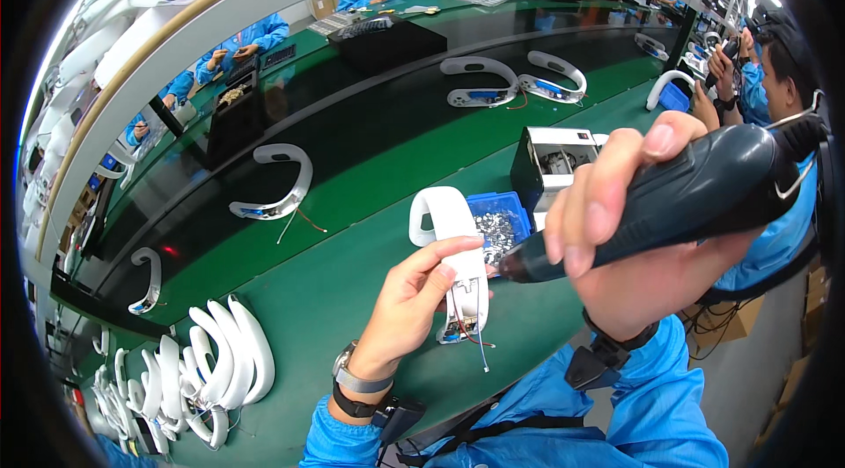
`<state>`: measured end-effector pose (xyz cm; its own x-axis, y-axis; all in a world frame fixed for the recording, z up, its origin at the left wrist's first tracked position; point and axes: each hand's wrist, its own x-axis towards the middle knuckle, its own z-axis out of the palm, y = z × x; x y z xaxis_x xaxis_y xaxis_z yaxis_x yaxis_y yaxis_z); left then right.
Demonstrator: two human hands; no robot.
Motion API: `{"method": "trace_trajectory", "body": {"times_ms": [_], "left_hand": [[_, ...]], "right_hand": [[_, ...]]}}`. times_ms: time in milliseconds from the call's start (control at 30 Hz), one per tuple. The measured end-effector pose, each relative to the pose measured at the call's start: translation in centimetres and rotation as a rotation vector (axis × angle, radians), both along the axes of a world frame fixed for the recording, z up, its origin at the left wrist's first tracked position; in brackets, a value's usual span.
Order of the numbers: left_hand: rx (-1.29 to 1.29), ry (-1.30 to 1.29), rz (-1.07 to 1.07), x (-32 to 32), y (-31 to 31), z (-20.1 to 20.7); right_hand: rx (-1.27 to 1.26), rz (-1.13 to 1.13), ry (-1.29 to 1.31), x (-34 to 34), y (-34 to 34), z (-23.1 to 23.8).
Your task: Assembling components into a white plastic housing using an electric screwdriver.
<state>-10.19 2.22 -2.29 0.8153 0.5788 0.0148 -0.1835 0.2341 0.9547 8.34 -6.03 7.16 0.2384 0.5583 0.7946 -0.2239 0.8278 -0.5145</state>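
My left hand (412,305) grips a white curved housing (451,215), shaped like a neck fan, just above the green bench. Its lower end is open, with a small circuit board and thin red and dark wires hanging out. My right hand (607,195) is wrapped round a dark electric screwdriver (695,195) that points left and down. The screwdriver's tip comes close to the housing's right side; whether it touches I cannot tell. Behind the housing sits a blue tray (521,215) of small metal screws, next to a black and white boxy machine (547,160).
Several more white housings (233,354) are piled at the lower left. Others, including a curved housing (280,178), lie along the dark and green conveyor (370,151). A co-worker (775,90) works close on the right. An overhead shelf (220,6) carries more white parts.
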Motion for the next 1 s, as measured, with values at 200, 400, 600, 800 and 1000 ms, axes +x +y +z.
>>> {"method": "trace_trajectory", "body": {"times_ms": [200, 400, 600, 800, 1000], "left_hand": [[-0.028, -0.032, -0.029, -0.3, 0.3, -1.0], [-0.028, -0.021, -0.027, -1.1, 0.3, -1.1], [-0.003, -0.039, -0.001, -1.3, 0.5, -1.7], [0.081, -0.061, 0.016, -1.4, 0.9, -2.4], [0.056, -0.044, 0.006, -2.0, 1.2, -1.9]], "right_hand": [[-0.007, 0.1, 0.027, -2.0, 1.1, -1.0], [-0.016, 0.102, -0.013, -3.1, 1.4, -1.6], [-0.033, 0.107, -0.008, -4.1, 1.9, -2.4], [-0.021, 0.158, -0.062, -4.6, 2.7, -2.3], [-0.105, 0.3, -0.174, -5.2, 3.6, -1.2]]}}
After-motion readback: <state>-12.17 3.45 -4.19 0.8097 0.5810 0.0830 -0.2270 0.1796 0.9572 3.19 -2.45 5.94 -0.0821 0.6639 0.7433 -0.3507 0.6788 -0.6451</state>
